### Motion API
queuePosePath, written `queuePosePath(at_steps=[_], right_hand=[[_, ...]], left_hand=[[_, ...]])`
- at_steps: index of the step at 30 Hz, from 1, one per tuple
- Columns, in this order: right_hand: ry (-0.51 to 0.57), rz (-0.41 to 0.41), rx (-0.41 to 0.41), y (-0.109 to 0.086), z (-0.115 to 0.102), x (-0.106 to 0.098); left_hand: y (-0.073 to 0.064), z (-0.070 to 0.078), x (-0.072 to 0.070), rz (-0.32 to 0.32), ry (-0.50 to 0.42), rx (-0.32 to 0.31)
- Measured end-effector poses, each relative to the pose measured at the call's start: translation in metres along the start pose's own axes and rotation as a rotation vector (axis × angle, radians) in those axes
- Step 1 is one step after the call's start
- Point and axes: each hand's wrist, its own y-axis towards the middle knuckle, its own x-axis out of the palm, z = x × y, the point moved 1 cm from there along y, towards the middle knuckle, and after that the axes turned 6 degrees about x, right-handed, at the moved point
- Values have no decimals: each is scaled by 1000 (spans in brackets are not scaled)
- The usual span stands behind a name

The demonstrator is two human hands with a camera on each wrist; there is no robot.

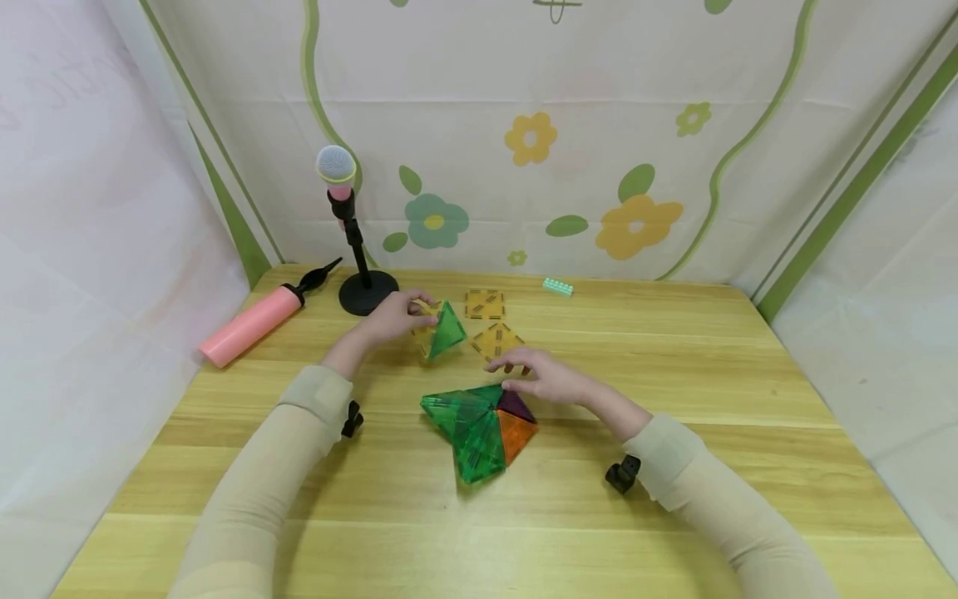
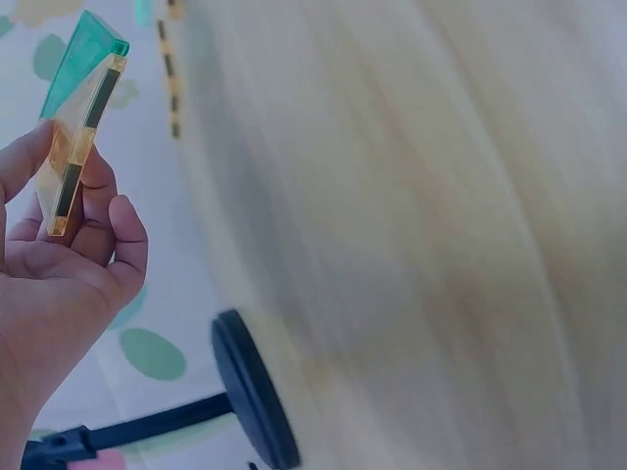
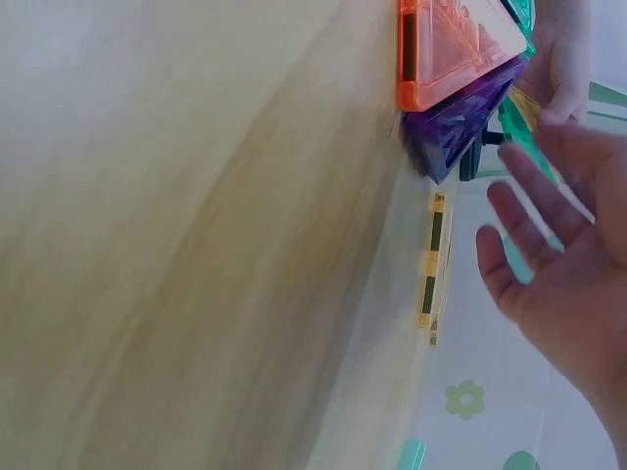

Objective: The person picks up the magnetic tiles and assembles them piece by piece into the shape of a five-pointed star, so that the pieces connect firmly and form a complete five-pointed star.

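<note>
My left hand [image 1: 391,317] pinches a yellow square magnetic tile [image 2: 86,137] between thumb and fingers, raised off the table. A green triangular tile [image 1: 449,331] is joined to its edge at an angle. My right hand [image 1: 552,379] holds nothing; its fingers are loosely bent in the right wrist view. It hovers over the far right side of a star-like tile cluster, thumb close to a purple triangle [image 1: 516,405]. That cluster also has green tiles [image 1: 479,441] and an orange triangle [image 1: 515,434]. Just beyond the right fingertips lies a loose yellow square tile [image 1: 497,339].
Another yellow square tile [image 1: 485,304] lies farther back, and a mint toy brick [image 1: 557,287] sits near the back edge. At the back left stand a toy microphone [image 1: 337,165] on a black stand [image 1: 367,293] and a pink hand pump [image 1: 253,326]. Printed curtains surround the table.
</note>
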Motion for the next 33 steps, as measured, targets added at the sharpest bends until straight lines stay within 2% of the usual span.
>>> queuePosePath(at_steps=[8, 12, 15, 20, 26, 33], right_hand=[[71, 212, 120, 13, 0, -7], [154, 267, 214, 20, -5, -11], [257, 281, 270, 23, -10, -13], [389, 304, 310, 25, -13, -15], [457, 290, 329, 25, -8, -16], [463, 264, 339, 19, 0, -14]], left_hand=[[-3, 27, 11, -12, -90, 55], [-4, 36, 20, -36, -135, 117], [-3, 41, 25, -47, -140, 158], [-3, 46, 32, -68, -142, 199], [-6, 48, 38, -82, -147, 189], [-10, 49, 41, -74, -82, 238]])
